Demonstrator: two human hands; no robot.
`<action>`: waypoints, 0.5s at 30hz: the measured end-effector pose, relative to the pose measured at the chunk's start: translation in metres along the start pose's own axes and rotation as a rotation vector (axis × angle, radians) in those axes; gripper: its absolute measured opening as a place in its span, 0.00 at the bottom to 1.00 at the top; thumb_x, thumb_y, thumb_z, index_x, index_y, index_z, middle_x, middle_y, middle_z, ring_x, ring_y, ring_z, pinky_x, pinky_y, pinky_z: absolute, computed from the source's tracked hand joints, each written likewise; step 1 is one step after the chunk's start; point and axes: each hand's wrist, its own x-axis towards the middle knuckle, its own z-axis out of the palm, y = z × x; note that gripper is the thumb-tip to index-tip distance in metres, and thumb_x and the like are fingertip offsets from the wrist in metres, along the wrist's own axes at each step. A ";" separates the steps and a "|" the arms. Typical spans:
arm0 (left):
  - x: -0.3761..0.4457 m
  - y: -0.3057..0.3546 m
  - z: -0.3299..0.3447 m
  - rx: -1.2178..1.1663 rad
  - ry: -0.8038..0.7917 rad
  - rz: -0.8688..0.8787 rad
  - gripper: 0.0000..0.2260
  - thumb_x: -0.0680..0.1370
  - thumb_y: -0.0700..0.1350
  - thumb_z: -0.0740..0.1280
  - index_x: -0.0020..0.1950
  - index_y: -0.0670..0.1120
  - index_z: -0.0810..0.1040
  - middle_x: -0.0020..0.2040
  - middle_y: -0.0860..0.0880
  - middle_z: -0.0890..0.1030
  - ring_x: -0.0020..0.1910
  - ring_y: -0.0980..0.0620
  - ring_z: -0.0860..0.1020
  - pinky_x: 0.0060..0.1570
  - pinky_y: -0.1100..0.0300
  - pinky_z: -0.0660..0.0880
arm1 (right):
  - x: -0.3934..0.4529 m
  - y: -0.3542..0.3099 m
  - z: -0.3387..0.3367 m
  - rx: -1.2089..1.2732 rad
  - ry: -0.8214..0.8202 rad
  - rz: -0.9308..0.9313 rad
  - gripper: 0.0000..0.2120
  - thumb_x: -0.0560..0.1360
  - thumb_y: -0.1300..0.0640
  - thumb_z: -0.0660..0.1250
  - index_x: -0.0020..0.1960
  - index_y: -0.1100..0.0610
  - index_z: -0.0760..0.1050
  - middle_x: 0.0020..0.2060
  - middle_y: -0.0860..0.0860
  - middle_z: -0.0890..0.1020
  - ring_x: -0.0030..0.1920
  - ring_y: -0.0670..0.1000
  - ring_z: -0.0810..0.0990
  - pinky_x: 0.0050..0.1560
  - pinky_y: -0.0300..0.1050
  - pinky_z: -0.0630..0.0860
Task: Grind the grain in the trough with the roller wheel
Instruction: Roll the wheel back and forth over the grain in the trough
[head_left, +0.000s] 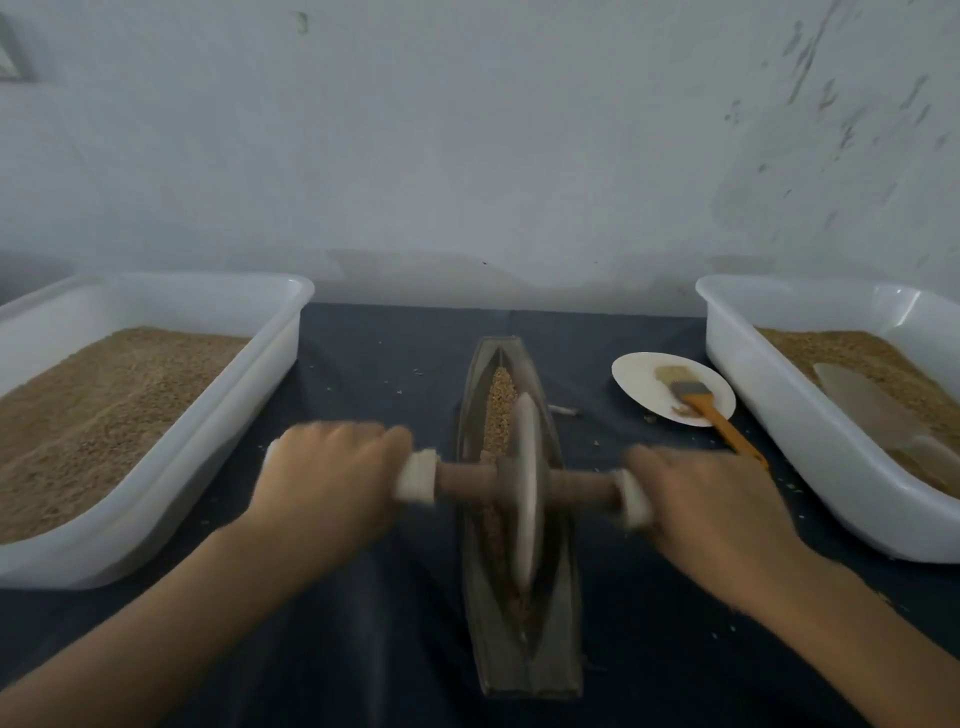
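Note:
A long, narrow, boat-shaped metal trough (566, 639) lies lengthwise on the dark cloth in front of me. Brown grain (501, 395) fills its groove. A metal roller wheel (527, 488) stands on edge in the groove near the middle, on a wooden axle with white-wrapped ends. My left hand (327, 478) grips the axle's left handle. My right hand (711, 504) grips the right handle. Both hands and the wheel are blurred by motion.
A white tub (249, 374) of grain stands at the left. Another white tub (769, 395) at the right holds grain and a scoop (878, 410). A white plate (639, 379) with an orange-handled brush (711, 410) lies between trough and right tub. Loose grains dot the cloth. A wall rises behind.

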 end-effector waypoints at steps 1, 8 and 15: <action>-0.015 0.004 -0.009 -0.019 0.074 0.048 0.20 0.58 0.47 0.79 0.34 0.52 0.67 0.28 0.54 0.70 0.24 0.49 0.72 0.29 0.61 0.58 | -0.015 -0.001 -0.007 0.031 0.051 -0.021 0.22 0.54 0.50 0.80 0.42 0.48 0.72 0.30 0.46 0.76 0.27 0.49 0.75 0.24 0.48 0.74; -0.001 -0.001 0.010 -0.010 -0.016 -0.026 0.18 0.61 0.50 0.78 0.35 0.52 0.69 0.30 0.53 0.74 0.27 0.47 0.76 0.27 0.59 0.64 | 0.013 0.001 0.003 -0.046 -0.049 -0.011 0.19 0.60 0.48 0.77 0.43 0.48 0.71 0.32 0.46 0.77 0.31 0.49 0.76 0.29 0.49 0.75; 0.100 -0.028 0.054 0.070 -0.015 -0.160 0.11 0.74 0.54 0.66 0.38 0.53 0.66 0.36 0.52 0.77 0.32 0.47 0.73 0.33 0.57 0.62 | 0.110 0.022 0.040 -0.057 0.041 0.135 0.14 0.71 0.47 0.71 0.47 0.50 0.68 0.38 0.48 0.79 0.33 0.51 0.69 0.32 0.43 0.60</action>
